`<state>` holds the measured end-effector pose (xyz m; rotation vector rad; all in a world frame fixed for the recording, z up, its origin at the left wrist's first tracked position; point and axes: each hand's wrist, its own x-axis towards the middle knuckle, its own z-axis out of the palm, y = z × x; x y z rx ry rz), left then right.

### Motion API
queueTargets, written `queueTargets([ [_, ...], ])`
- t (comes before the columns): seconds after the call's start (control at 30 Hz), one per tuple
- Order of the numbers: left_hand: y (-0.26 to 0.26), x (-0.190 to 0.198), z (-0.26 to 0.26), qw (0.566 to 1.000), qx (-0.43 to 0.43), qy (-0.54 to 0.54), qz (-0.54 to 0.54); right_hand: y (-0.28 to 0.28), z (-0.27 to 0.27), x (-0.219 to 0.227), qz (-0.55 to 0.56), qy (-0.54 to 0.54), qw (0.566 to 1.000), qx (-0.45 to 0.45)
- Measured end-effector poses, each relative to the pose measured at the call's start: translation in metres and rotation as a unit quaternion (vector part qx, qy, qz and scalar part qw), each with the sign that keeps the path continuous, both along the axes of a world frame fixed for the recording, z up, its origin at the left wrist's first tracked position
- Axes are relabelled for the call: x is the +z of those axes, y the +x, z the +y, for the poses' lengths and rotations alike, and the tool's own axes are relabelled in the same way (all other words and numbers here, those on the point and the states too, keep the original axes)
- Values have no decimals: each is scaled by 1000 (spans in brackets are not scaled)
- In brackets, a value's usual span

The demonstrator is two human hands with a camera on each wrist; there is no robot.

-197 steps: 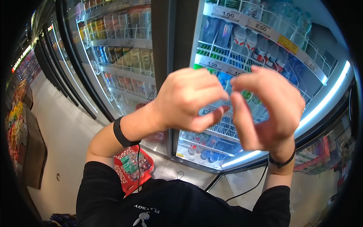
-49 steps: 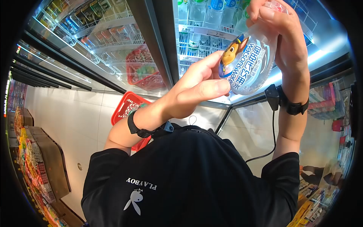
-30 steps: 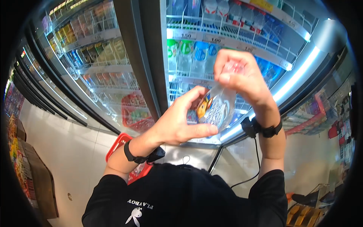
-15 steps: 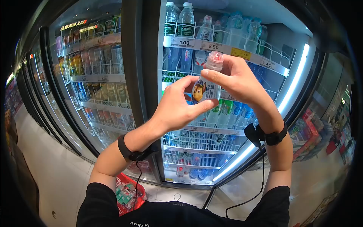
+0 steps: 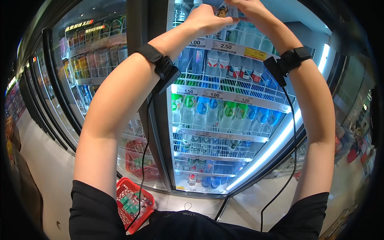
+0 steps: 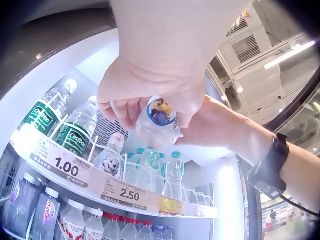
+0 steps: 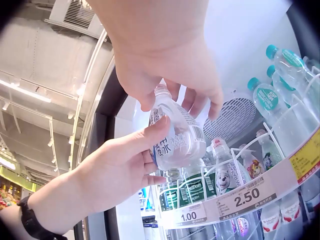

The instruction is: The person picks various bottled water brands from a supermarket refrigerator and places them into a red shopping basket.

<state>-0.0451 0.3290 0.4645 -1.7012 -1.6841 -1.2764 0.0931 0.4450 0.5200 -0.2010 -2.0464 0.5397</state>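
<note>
A small clear water bottle [image 7: 180, 140] with a cartoon dog label [image 6: 161, 111] is held up before the top shelf [image 5: 224, 45] of an open drinks fridge. My left hand [image 5: 206, 19] grips its lower body, thumb on the near side, as the right wrist view shows. From above, my right hand [image 7: 172, 70] holds its neck, thumb and fingers round the clear cap. In the head view the bottle's top and part of the right hand [image 5: 251, 5] lie past the upper edge. Behind it on that shelf stands a similar dog-label bottle [image 6: 112, 159].
Green-label bottles [image 6: 75, 127] and teal-capped bottles [image 7: 272, 102] flank the spot behind wire guards [image 7: 272, 132]. Lower shelves hold more bottles. A red basket [image 5: 120, 188] with packs stands on the floor. Cables [image 5: 147, 132] hang from both wrists.
Both hands, apart and without the bottle at first, later hold it low near the body. They have since raised it toward the top shelf, arms reaching forward.
</note>
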Motion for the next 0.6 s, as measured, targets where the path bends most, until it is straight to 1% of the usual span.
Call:
queueTargets([
  [0.03,-2,5,1,1000,6,-26,-16,-3,9,2,-34,-25,998,-54],
  [0.07,-4,8,6,1000,8,-24,-17,-11,18,1,-35,-23,998,-51],
  [0.1,-7,11,16,999,46,-25,-9,-20,24,-2,-8,-91,995,41],
  [0.13,-10,13,22,996,85,-27,-1,-30,34,-5,18,-158,978,133],
  [0.17,-13,16,28,996,87,-27,0,-34,45,-7,18,-158,978,135],
  [0.2,-15,19,33,996,73,-50,2,-33,66,-8,-39,-14,996,83],
  [0.23,-18,23,39,996,61,-73,4,-30,80,-6,-93,132,986,28],
  [0.27,-20,24,46,995,64,-71,2,-34,93,-4,-147,274,950,-26],
  [0.3,-25,23,56,996,76,-44,16,-36,83,-4,-148,275,950,-21],
  [0.33,-28,25,62,995,88,-15,33,-32,61,-4,-121,47,990,61],
  [0.37,-30,26,62,996,75,-21,29,-29,46,-2,-90,-183,969,139],
  [0.4,-32,27,64,996,78,-20,28,-27,44,0,-92,-181,969,142],
  [0.47,-34,27,72,991,127,-44,7,-19,47,-2,-136,-175,960,170],
  [0.5,-35,26,73,991,128,-44,7,-24,58,-1,-136,-175,960,170],
  [0.57,-36,22,76,990,130,-27,48,-37,85,-1,-166,-137,945,245],
  [0.6,-36,23,78,990,130,-26,49,-35,76,-3,-166,-136,946,245],
])
